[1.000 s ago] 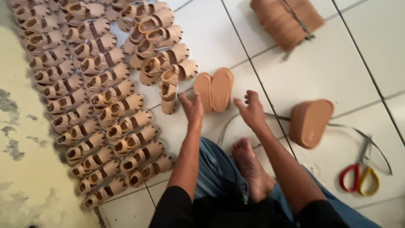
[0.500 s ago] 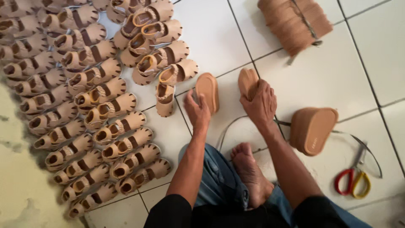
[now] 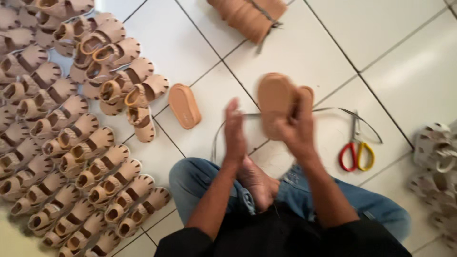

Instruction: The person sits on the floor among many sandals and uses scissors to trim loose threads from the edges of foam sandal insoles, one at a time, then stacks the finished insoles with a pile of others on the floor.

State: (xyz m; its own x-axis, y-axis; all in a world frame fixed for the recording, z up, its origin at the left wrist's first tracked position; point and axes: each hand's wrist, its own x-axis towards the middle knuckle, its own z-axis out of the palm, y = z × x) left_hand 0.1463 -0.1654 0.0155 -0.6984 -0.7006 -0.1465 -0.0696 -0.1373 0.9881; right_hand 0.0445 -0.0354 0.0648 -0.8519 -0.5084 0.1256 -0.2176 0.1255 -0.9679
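My right hand [image 3: 296, 128] grips a tan shoe sole [image 3: 276, 101] lifted off the white tiled floor, blurred by motion. My left hand [image 3: 234, 131] is beside it, fingers straight and apart, holding nothing. A second tan sole [image 3: 184, 105] lies on the floor to the left of my hands. I sit on the floor in blue jeans with a bare foot [image 3: 257, 183] tucked under me.
Several rows of small tan sandals [image 3: 71, 143] cover the floor at left. A bundle of tan soles [image 3: 247, 16] lies at the top. Red and yellow scissors [image 3: 356, 153] and a grey strap [image 3: 333, 110] lie at right, pale sandals [image 3: 435, 147] at the far right.
My right hand has picked one sole up off the floor. My left hand has let go of the other sole, which stays on the tiles. The view shifted left.
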